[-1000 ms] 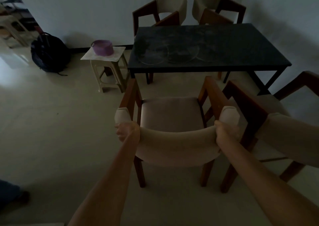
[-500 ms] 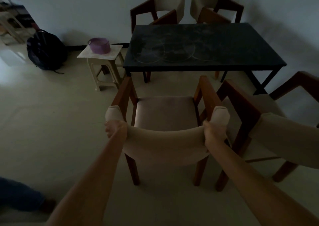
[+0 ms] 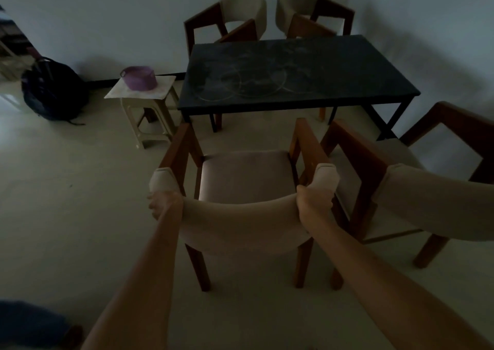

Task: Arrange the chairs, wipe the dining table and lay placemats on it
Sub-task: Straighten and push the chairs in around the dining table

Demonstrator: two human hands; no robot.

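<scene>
Your left hand (image 3: 163,205) and right hand (image 3: 315,201) both clench the padded backrest of the chair (image 3: 240,184), one at each end. Compared with a second ago, chair sits nearer the desk (image 3: 294,82), front legs close to its near edge. Judgement: arranging under way; the dusty desk is unwiped and shows no placemats.

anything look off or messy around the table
The dining table top is smeared with pale dust and ring marks. The chair on the right stands angled away from it, not tucked in. Nothing looks spilled or broken.
</scene>
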